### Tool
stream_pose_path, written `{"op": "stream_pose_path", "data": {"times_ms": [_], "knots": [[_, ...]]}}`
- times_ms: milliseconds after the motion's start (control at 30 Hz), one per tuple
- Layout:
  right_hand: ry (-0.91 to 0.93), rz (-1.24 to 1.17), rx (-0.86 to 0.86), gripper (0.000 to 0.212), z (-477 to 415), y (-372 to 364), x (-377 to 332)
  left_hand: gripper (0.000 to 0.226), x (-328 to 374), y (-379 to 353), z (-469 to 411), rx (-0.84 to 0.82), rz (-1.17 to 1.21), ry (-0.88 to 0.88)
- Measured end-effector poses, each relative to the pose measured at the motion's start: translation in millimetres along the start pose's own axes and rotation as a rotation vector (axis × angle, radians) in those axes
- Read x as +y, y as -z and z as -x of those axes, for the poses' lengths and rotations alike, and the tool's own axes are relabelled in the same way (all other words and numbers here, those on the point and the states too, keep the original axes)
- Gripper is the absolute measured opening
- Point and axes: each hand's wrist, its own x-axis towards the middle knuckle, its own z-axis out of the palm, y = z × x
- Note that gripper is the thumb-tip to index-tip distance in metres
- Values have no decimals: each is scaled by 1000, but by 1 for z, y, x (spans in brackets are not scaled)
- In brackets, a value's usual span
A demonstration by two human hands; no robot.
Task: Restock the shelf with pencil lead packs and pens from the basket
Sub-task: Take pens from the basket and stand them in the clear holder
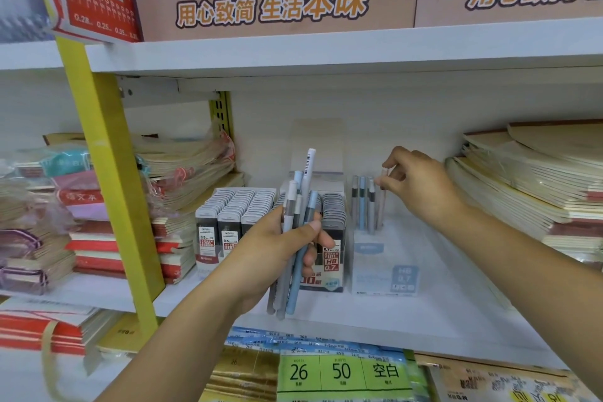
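1. The landmark is the clear pen box (385, 258) on the white shelf (456, 310). All places below are given from this box.
2. The right hand (421, 183) is above the back of the box. It pinches one pale pink pen (383, 196) between thumb and fingertips. The pen is upright, with its lower end down among the pens in the box.
3. Just left of this pen, also at the back of the box, three standing pens (363, 202) are visible: two grey and one blue. The front part of the box seems not filled.
4. The left hand (280, 248) is well apart from the right one, to the left of the box. It grips a bundle of pens (301, 206). I count about six, but they overlap, so the number is not sure.
5. Directly left of the box are the pencil lead packs (235, 206) in tight rows. Three rows show clearly, and the tray nearest the box is partly hidden by the hand.
6. In my judgement the lead packs look finished and the pens are about half done: four in, the bundle left. The basket is not in view.
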Motion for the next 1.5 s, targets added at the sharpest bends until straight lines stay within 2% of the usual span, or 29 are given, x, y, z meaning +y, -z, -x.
{"op": "stream_pose_path", "data": {"times_ms": [133, 233, 300, 367, 400, 467, 533, 600, 700, 867, 967, 1100, 1167, 1200, 1267, 1333, 1400, 1500], "knots": [[53, 158, -1, 24, 0, -3, 3, 15, 1, 2, 0, 30, 20, 14], [30, 280, -89, 27, 2, 3, 2, 17, 3, 1, -1, 42, 77, 31], [45, 278, -46, 25, 9, 10, -8, 17, 3, -2, -1, 46, 101, 38], [60, 106, 62, 21, 22, 16, -30, 18, 4, -6, 0, 22, 115, 44], [30, -72, 45, 19, 29, 21, -45, 19, 4, -7, 0, 4, 119, 47], [-77, -501, -137, 17, 40, 31, -75, 19, 4, -12, -2, -38, 110, 55], [-128, -776, -267, 19, 44, 36, -92, 16, 4, -19, -3, -84, 79, 62], [-114, -856, -268, 20, 45, 39, -98, 12, 3, -24, -3, -121, 63, 68], [-134, -932, -157, 10, 44, 45, -95, 10, 2, -26, -2, -128, 60, 68], [-184, -1132, 78, 6, 39, 65, -70, 7, -3, -17, -3, -1, 96, 78], [-220, -1204, 66, 9, 49, 62, -66, 9, -2, -13, -4, 100, 160, 6], [-298, -1312, -37, 19, 70, 51, -68, 10, 1, -18, -6, 204, 179, -43], [-316, -1163, -112, 13, 74, 52, -69, 3, 2, -17, -6, 272, 154, -58], [-285, -959, -142, 9, 73, 54, -68, 4, 2, -15, -5, 295, 116, -65], [-113, -455, -160, 9, 66, 60, -67, 12, 4, -11, -4, 331, -3, -83], [121, -138, -165, 17, 57, 65, -76, 7, 6, -10, -5, 337, -98, -120], [267, -69, -218, 27, 52, 61, -88, 5, 9, -12, -9, 319, -191, -163], [321, -78, -254, 24, 51, 50, -95, 6, 14, -13, -13, 264, -245, -203]]}}
